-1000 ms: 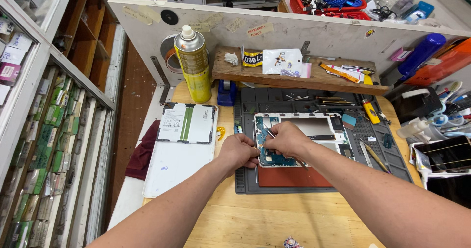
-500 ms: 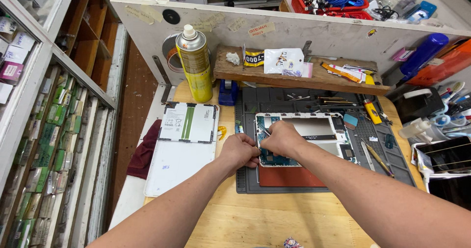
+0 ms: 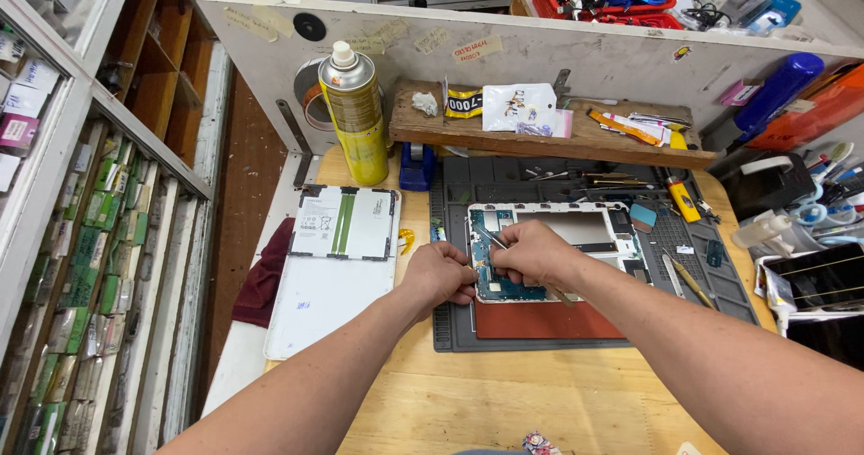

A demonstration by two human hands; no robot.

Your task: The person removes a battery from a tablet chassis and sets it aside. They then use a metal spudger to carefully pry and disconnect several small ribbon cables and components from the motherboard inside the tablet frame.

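Note:
An opened white tablet [image 3: 589,230] lies on a dark work mat [image 3: 540,185], its blue circuit board [image 3: 497,284] showing at the left end. My right hand [image 3: 533,252] rests over that board and grips a thin metal tool [image 3: 491,237] whose tip points at the board's upper part. My left hand [image 3: 441,273] is closed at the tablet's left edge, fingers pressed against the frame. To the left, a white flat battery [image 3: 345,223] lies on a white back cover [image 3: 324,302].
A yellow spray can [image 3: 355,117] stands at the back left. A wooden shelf [image 3: 540,135] holds small bags and tools. Tweezers and a yellow lighter [image 3: 682,198] lie on the mat's right side. Phones [image 3: 814,279] sit at the far right; drawers of parts fill the left.
Both hands stay at the tablet's left end; the right hand has shifted only slightly over the board. Nothing else has moved.

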